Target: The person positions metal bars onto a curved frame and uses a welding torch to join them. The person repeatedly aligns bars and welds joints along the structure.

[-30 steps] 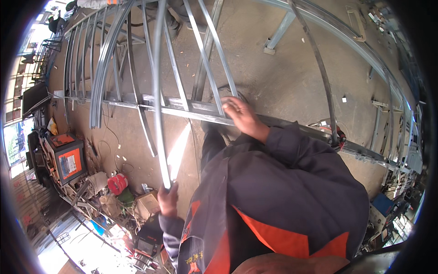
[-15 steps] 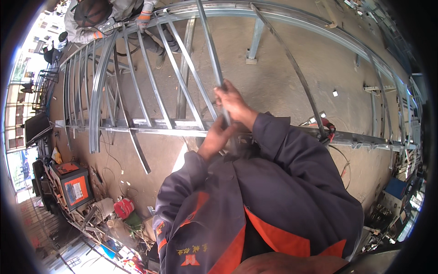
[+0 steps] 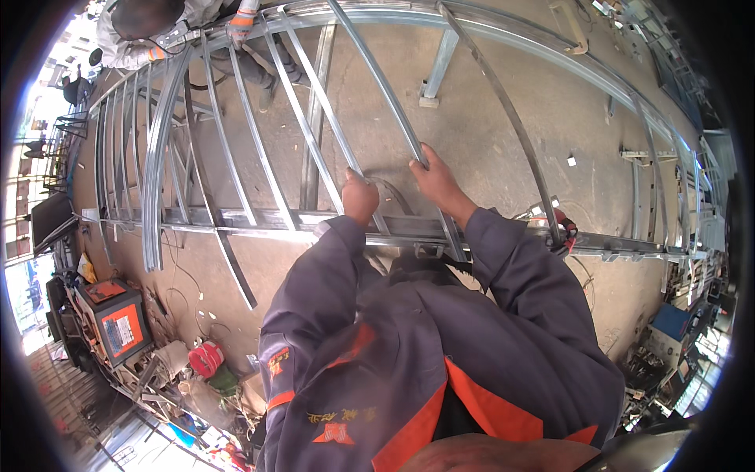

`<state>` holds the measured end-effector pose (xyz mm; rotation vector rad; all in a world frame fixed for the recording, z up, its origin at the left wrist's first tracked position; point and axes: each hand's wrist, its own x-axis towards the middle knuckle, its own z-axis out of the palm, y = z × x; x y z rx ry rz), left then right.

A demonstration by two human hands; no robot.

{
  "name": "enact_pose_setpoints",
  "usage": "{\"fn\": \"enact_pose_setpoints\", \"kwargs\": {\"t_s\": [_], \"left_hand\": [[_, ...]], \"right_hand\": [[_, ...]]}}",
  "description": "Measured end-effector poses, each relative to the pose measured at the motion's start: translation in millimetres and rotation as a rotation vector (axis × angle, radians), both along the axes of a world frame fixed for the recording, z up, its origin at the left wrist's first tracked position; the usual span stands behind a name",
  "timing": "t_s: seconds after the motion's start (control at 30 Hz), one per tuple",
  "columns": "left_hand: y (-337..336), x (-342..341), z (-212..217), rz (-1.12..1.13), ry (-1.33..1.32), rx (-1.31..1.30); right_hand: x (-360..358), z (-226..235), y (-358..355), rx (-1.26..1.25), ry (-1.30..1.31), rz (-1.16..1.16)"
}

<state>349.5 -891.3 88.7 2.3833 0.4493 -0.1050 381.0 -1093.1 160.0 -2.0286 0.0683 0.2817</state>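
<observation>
A long frame of shiny metal tubes lies before me, with thin bars crossing between its near rail (image 3: 275, 220) and its far rail (image 3: 377, 11). My right hand (image 3: 442, 187) is closed round a square metal bar (image 3: 377, 75) that slants from the far rail to the near one, close to my waist. Beside it on the left, my left hand (image 3: 360, 197) grips the neighbouring crossbar (image 3: 318, 98) just above the near rail. The thumbs of both hands point away from me. The lower end of the right bar passes over the near rail.
A co-worker's gloved hand (image 3: 241, 30) rests at the far rail, upper left. A bundle of metal strips (image 3: 161, 173) lies across the left part. A red and black tool (image 3: 563, 230) sits by the near rail at right. An orange and grey box (image 3: 118, 322) stands lower left.
My left hand has let go of the right bar and now holds the crossbar to its left. The right bar's near end has swung right with my right hand.
</observation>
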Motion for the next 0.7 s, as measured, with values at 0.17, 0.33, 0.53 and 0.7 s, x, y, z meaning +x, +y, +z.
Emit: {"fn": "enact_pose_setpoints", "kwargs": {"t_s": [0.17,0.33,0.53,0.7], "left_hand": [[-6,-4,9,-0.016,0.032,-0.040],[-11,-4,24,0.004,0.049,-0.115],[-16,-6,26,0.007,0.028,-0.079],[-20,-7,17,-0.025,-0.004,-0.077]], "right_hand": [[4,-3,7,-0.040,-0.015,0.013],[12,-6,11,-0.075,0.019,0.017],[20,-13,15,-0.169,0.055,0.006],[24,-17,19,-0.211,-0.035,0.007]]}}
